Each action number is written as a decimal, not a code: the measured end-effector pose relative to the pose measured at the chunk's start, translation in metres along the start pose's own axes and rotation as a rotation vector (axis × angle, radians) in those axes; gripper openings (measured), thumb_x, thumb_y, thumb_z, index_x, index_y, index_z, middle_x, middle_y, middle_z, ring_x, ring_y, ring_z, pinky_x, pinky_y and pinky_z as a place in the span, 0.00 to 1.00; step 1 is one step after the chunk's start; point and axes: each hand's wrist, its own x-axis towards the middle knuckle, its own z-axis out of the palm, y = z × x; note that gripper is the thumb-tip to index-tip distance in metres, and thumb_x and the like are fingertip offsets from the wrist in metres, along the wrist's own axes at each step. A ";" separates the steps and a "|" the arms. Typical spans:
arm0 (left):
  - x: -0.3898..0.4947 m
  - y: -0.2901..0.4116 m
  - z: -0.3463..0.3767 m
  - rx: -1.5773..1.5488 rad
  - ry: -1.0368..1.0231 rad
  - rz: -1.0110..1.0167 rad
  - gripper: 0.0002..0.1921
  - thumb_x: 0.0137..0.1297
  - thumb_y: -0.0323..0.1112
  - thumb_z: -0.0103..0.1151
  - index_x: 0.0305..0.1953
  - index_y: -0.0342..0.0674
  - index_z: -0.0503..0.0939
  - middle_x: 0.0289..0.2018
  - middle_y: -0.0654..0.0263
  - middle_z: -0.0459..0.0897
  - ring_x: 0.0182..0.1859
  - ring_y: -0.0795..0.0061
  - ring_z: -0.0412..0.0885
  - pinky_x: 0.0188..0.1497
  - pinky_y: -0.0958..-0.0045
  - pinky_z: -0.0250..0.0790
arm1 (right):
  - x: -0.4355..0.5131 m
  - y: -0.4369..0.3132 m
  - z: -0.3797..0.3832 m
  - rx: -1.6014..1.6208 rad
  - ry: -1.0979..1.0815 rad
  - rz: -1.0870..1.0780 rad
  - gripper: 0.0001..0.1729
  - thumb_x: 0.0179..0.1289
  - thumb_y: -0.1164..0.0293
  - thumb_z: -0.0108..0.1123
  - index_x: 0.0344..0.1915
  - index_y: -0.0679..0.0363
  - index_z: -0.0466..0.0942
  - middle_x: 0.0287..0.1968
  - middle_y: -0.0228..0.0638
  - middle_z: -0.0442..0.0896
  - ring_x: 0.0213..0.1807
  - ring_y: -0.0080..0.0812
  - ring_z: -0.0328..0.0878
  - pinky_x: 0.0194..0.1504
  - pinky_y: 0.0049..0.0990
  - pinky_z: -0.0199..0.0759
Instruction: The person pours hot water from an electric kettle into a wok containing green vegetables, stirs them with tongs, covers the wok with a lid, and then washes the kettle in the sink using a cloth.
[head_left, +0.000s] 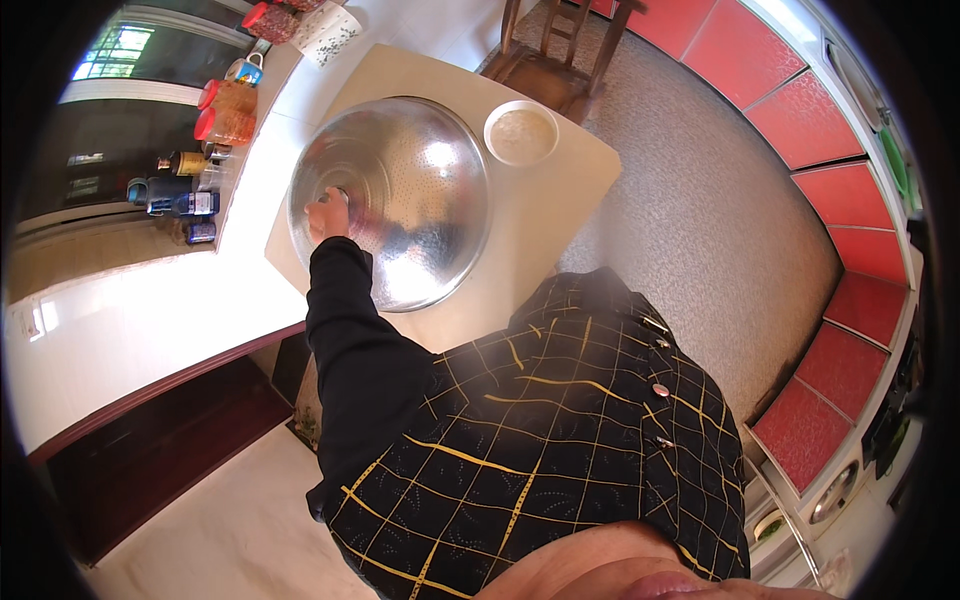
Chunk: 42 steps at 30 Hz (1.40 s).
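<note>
My left hand (328, 215), at the end of a black sleeve, grips the knob (335, 196) of a large domed metal lid (420, 172). The lid is shiny, dotted with small marks, and reflects the room. It covers much of a beige tabletop (555, 199), and what lies beneath it is hidden. To its right stands a white bowl (490, 154) with a pale, cloudy mixture (523, 135) in it. My right hand is out of view.
Red-lidded jars (229, 126), a blue cup (246, 70) and several bottles (184, 203) line the windowsill at left. A wooden chair (551, 79) stands beyond the table. Red cabinets (840, 120) curve along the right. A white counter (150, 315) adjoins the table.
</note>
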 end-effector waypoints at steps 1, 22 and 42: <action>0.000 0.000 0.002 0.000 0.002 0.008 0.36 0.57 0.60 0.49 0.48 0.25 0.72 0.44 0.42 0.81 0.49 0.47 0.79 0.55 0.57 0.68 | 0.002 0.002 0.000 0.024 -0.013 -0.006 0.23 0.65 0.57 0.59 0.51 0.63 0.74 0.38 0.33 0.79 0.40 0.23 0.76 0.43 0.21 0.70; 0.010 0.015 0.050 -0.011 -0.045 0.186 0.39 0.56 0.62 0.53 0.47 0.21 0.71 0.44 0.40 0.80 0.49 0.46 0.79 0.53 0.57 0.70 | 0.025 0.043 -0.035 -0.048 0.065 0.001 0.19 0.65 0.58 0.59 0.48 0.60 0.77 0.39 0.31 0.80 0.41 0.23 0.76 0.43 0.21 0.69; 0.001 -0.049 0.090 -0.781 -0.237 0.065 0.39 0.56 0.58 0.62 0.54 0.26 0.64 0.48 0.44 0.71 0.47 0.54 0.73 0.50 0.56 0.68 | 0.011 0.032 -0.027 -0.112 -0.092 0.004 0.17 0.67 0.61 0.56 0.51 0.59 0.75 0.44 0.33 0.80 0.44 0.27 0.78 0.50 0.25 0.70</action>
